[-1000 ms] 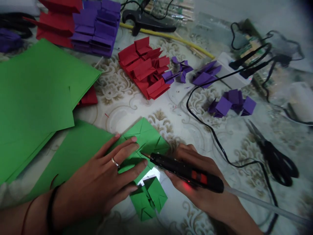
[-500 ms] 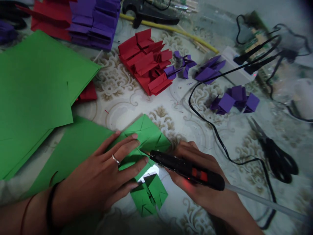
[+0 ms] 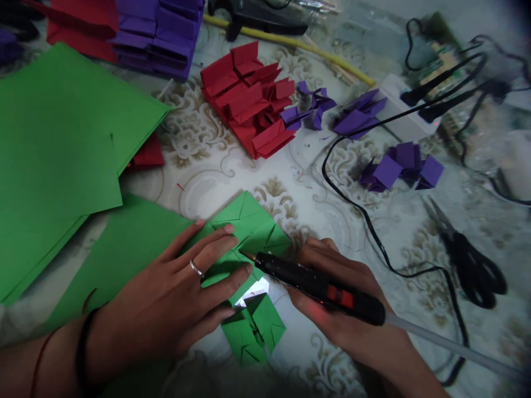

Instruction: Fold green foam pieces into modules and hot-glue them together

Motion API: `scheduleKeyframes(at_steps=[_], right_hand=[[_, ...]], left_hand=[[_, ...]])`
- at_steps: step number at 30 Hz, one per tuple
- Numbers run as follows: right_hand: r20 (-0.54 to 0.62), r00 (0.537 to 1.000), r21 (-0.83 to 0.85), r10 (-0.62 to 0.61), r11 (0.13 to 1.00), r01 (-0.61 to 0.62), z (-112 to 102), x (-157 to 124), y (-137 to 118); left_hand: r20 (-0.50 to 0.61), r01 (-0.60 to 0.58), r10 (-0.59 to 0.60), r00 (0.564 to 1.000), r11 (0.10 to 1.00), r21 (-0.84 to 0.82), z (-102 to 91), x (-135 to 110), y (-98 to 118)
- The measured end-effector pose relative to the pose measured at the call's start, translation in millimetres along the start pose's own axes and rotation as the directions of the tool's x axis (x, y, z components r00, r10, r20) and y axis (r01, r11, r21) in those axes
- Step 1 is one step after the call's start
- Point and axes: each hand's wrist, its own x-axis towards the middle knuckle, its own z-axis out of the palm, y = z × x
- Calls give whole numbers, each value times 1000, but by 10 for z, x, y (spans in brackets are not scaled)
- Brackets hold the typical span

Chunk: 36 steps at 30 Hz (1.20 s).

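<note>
My left hand (image 3: 174, 301) lies flat with fingers spread on a folded green paper piece (image 3: 249, 226), pressing it to the patterned tabletop (image 3: 199, 166). A ring shows on one finger. My right hand (image 3: 344, 309) is closed around a black glue gun (image 3: 319, 287) with a red switch and a clear glue stick at its back. The gun's nozzle touches the green paper beside my left fingertips. A second folded green piece (image 3: 253, 329) lies just below the gun, under a small patch of light.
Large green sheets (image 3: 62, 149) cover the left. Folded red pieces (image 3: 249, 99) and purple pieces (image 3: 398, 168) lie further back, with purple stacks (image 3: 160, 30) at top. Black scissors (image 3: 468, 260) rest at right. A black cord (image 3: 365, 221) runs to a white power strip (image 3: 402, 116).
Both hands keep their hold and place; the view has shifted slightly, so everything sits a little lower-left to upper in frame. The glue gun nozzle stays on the green paper.
</note>
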Motion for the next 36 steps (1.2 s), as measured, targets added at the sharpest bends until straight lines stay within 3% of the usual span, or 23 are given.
scheduleKeyframes(at_steps=[30, 36], right_hand=[[-118, 992, -18, 45, 999, -48, -86, -13, 50], [-159, 980, -28, 118, 992, -124, -84, -28, 79]], left_hand=[[-2, -1, 1, 1000, 1000, -5, -9, 2, 7], [8, 9, -9, 1000, 1000, -13, -37, 13, 9]])
